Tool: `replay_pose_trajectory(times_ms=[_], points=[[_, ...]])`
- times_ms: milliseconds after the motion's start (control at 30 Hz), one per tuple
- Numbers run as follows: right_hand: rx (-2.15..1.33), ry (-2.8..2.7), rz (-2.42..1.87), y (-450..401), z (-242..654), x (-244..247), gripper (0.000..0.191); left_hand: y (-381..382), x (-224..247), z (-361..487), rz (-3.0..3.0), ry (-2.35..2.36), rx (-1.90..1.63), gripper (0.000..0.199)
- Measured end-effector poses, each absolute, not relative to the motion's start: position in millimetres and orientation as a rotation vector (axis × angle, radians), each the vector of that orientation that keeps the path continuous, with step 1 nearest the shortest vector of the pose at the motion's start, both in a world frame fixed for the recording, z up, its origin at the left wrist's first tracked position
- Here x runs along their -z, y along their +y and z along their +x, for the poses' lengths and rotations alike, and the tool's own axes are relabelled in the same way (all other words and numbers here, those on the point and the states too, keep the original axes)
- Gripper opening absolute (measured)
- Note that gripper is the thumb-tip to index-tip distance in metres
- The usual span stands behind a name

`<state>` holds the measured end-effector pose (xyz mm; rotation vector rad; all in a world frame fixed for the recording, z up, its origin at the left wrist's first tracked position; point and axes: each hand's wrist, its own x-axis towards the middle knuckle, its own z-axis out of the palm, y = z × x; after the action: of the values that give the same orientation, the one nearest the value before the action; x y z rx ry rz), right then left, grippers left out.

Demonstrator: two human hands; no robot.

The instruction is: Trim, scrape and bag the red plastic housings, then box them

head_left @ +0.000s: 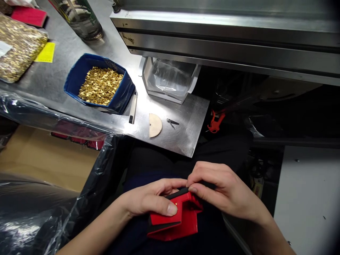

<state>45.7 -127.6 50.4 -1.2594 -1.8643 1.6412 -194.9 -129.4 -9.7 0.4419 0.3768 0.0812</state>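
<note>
A small folded red case (pixel 189 223) with black edging and a gold dot on one face is held above my lap. My left hand (pixel 152 198) grips it from the left, its thumb pressed on the red face near the gold dot. At the case's upper right corner, my right hand (pixel 217 187) pinches with thumb and forefinger; any small part between those fingertips is hidden. Past my hands, on the metal table (pixel 183 141), lie a wooden half-disc (pixel 155 125) and a small dark metal tool (pixel 173 122).
A blue bin (pixel 127 88) of small gold pieces stands beside a white-handled knife (pixel 133 108). A clear-bag-filled tray (pixel 170 79) sits under a metal machine frame (pixel 225 46). Also around are an orange clip (pixel 215 122), a bottle (pixel 82 21) and a plastic-lined carton (pixel 50 156).
</note>
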Motion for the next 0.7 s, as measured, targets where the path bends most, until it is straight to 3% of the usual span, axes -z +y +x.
replay_pose_trajectory(times_ms=[400,700], points=[[-1.612,-1.87,-1.16,-133.9,53.4,-42.2,0.008,-130.4,15.6,-190.4,0.379,0.377,-0.032,0.083],[-1.604,-1.884,-1.21,-134.9,56.5,-38.8,0.008,-133.5,18.5,-187.5,0.361,0.389,-0.044,0.075]])
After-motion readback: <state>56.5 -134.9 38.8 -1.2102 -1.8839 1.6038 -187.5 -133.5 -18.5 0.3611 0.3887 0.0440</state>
